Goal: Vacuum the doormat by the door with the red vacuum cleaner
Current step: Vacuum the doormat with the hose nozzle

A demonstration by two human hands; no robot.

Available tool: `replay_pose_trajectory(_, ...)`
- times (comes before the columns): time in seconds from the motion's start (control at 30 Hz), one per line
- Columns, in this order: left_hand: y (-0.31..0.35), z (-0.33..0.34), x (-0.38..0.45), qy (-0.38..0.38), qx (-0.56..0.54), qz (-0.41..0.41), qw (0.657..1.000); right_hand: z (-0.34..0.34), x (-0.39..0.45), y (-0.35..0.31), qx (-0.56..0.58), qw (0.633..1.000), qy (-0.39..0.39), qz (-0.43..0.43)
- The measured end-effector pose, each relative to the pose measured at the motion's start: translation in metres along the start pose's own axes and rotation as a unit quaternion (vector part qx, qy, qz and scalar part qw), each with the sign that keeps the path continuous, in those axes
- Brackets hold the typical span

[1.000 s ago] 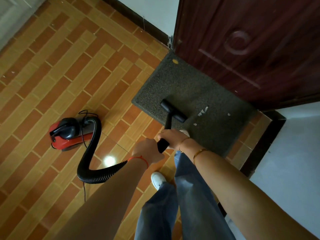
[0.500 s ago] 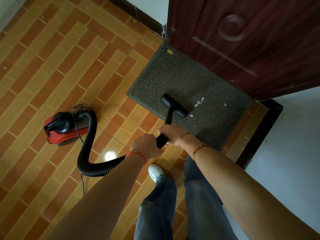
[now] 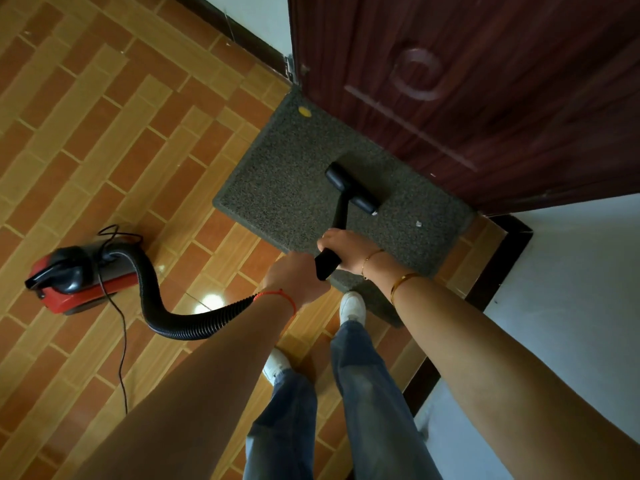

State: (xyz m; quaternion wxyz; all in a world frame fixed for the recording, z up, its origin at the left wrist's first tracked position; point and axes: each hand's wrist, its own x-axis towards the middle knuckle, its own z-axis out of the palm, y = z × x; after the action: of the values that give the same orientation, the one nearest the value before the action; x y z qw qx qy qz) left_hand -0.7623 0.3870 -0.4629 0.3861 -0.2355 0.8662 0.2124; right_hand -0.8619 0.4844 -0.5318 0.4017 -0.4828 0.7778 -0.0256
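Gripping the black wand (image 3: pixel 338 216) with both hands, the person stands at the near edge of the grey doormat (image 3: pixel 287 188). The right hand (image 3: pixel 343 249) wraps closed around the wand's upper part, fingers curled over it; just behind and touching the same shaft, the left hand (image 3: pixel 294 277) is clenched around the lower end where the ribbed hose (image 3: pixel 180 327) joins. Ahead of the grip, the nozzle head (image 3: pixel 353 188) lies flat on the mat, close to the dark red door (image 3: pixel 485 98). Beyond the right hand a small white scrap (image 3: pixel 418 223) sits on the mat. Left of the grip, the red vacuum cleaner (image 3: pixel 76 275) rests on the tiled floor (image 3: pixel 104 133).
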Motion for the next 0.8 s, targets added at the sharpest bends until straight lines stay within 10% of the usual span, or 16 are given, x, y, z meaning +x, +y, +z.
replay_pose_trajectory(0.8, 0.087, -0.017, 0.06, 0.0, -0.012, 0.015, 1.0, -0.043, -0.01, 0.104, -0.038, 0.999, -0.014, -0.015)
